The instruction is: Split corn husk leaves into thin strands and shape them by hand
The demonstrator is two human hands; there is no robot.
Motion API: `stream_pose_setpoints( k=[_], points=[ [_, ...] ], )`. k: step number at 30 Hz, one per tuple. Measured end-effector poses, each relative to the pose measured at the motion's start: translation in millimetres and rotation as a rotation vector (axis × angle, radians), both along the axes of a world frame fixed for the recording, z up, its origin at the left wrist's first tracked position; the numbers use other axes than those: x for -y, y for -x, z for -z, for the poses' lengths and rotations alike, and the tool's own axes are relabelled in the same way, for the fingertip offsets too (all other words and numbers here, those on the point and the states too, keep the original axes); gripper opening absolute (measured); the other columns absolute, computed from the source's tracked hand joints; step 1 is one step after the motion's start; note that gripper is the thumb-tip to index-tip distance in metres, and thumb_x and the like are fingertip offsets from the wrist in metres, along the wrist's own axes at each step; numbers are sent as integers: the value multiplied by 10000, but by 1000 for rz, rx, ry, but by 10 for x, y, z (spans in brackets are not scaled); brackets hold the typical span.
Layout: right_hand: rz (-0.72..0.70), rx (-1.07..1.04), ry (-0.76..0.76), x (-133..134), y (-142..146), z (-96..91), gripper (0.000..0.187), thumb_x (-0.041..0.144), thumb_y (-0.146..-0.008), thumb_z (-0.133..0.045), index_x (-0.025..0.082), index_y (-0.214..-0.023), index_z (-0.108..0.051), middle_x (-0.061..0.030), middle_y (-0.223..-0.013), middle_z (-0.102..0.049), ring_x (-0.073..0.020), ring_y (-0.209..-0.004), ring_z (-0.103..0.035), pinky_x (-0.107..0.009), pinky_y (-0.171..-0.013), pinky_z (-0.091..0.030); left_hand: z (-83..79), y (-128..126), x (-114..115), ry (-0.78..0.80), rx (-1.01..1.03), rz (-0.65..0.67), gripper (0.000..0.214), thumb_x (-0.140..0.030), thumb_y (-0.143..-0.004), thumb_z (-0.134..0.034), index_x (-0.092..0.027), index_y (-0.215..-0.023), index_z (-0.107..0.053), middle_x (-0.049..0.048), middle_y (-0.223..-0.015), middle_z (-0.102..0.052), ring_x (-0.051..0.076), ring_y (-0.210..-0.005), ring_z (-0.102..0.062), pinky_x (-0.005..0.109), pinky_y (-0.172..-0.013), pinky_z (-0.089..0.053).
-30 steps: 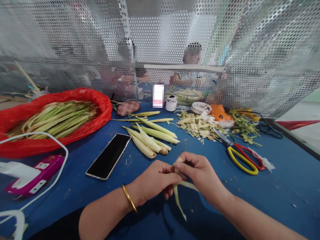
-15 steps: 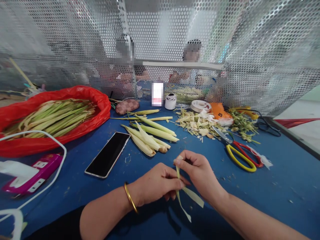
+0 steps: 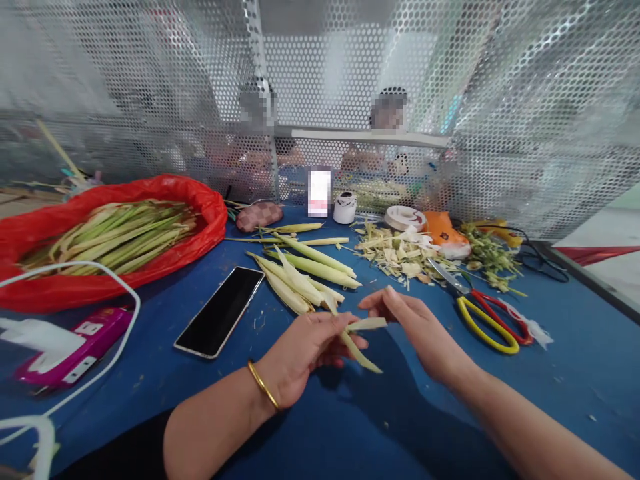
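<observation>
My left hand (image 3: 327,343), with a gold bangle at the wrist, pinches pale green strips of corn husk (image 3: 361,351) between thumb and fingers. The strips cross at the grip; one points right, another slants down toward me. Just right of them, my right hand (image 3: 403,320) hovers with thumb and fingers apart, holding nothing that I can see. One strip's tip comes close to its fingers. Beyond my hands lies a small pile of whole corn husks (image 3: 313,270) on the blue table (image 3: 440,433).
At left are a red bag (image 3: 210,233) of long leaves, a phone (image 3: 220,313) and a purple power strip (image 3: 75,347) with a white cable. On the right lie scissors (image 3: 487,323), husk scraps (image 3: 395,253) and a tape roll (image 3: 404,218). A perforated metal screen (image 3: 345,87) stands behind.
My right hand has let go of the strip's upper end and moved slightly right, its fingers loosening. The strips in my left hand have swung up and to the right.
</observation>
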State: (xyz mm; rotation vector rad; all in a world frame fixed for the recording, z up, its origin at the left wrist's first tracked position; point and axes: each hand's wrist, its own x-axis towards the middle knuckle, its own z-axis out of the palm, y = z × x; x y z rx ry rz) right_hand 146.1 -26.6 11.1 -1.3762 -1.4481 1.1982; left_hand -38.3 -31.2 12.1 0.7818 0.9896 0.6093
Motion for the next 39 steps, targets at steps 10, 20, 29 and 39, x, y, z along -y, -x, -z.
stream_pose_setpoints(
  k=[10, 20, 29, 39],
  points=[
    [-45, -172, 103, 106, 123, 20, 192, 350, -743, -682, 166, -694, -651, -8, -637, -647, -129, -628, -540, -258, -634, -424, 9, 1, 7, -73, -58, 125, 389, -481, -801, -606, -108, -854, -701, 68, -724, -686, 101, -536, -624, 154, -457, -389],
    [6, 57, -44, 129, 171, 40, 232, 325, -792, -583, 186, -609, -556, 14, -557, -574, -126, -560, -500, -261, -571, -376, -19, -26, 31, -134, -104, 186, 226, -342, -770, -595, -127, -763, -664, -46, -438, -505, 56, -360, -436, 180, -445, -416],
    [50, 111, -44, 112, 123, 139, 221, 330, -805, -571, 195, -631, -554, 23, -546, -565, -128, -545, -484, -265, -561, -364, -8, -53, 56, -120, -92, 191, 216, -327, -724, -640, -151, -619, -570, -59, -425, -487, 60, -357, -423, 235, -501, -489],
    [69, -123, 81, 61, 151, 93, 325, 500, -799, -590, 176, -792, -608, 0, -648, -595, -150, -635, -551, -282, -656, -424, 33, -21, 26, -28, 3, 70, 449, -568, -734, -642, -121, -783, -630, -16, -539, -571, 79, -434, -514, 229, -542, -491]
  ],
)
